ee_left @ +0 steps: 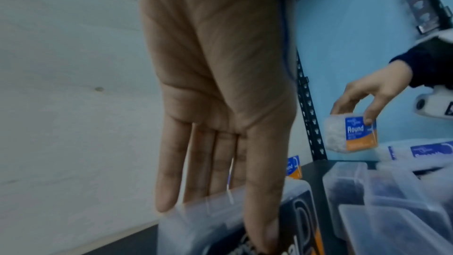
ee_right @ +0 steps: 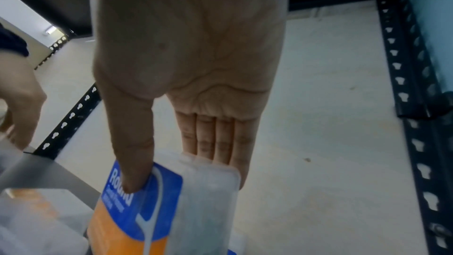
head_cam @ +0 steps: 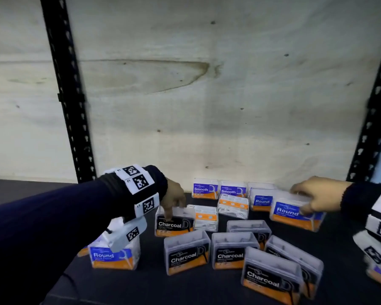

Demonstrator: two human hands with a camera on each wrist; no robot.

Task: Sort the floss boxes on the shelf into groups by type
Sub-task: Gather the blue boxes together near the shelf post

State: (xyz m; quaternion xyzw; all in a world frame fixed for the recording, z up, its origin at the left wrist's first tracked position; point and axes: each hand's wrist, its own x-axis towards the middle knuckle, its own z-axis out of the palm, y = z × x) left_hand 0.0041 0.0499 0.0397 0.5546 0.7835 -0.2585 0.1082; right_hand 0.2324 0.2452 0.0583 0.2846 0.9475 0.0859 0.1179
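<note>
My left hand (head_cam: 174, 208) pinches the top of an upright black-labelled Charcoal box (head_cam: 174, 226) standing on the dark shelf (head_cam: 141, 287). In the left wrist view its thumb lies on the label and its fingers (ee_left: 196, 181) reach behind the box (ee_left: 220, 226). At the right, my right hand (head_cam: 300, 201) holds a blue-and-orange Round box (head_cam: 293, 214) lifted off the shelf. The right wrist view shows the thumb on that box's (ee_right: 159, 201) label and the fingers behind it. Two Smooth boxes (head_cam: 205, 189) stand at the back.
Several Charcoal boxes (head_cam: 233, 252) cluster at the front centre and right. Another Round box (head_cam: 262, 200) stands at the back, one more Round box (head_cam: 114, 256) at front left. Two clear boxes (head_cam: 233, 205) show their backs mid-shelf. Black uprights (head_cam: 64, 95) flank a plywood back wall (head_cam: 207, 84).
</note>
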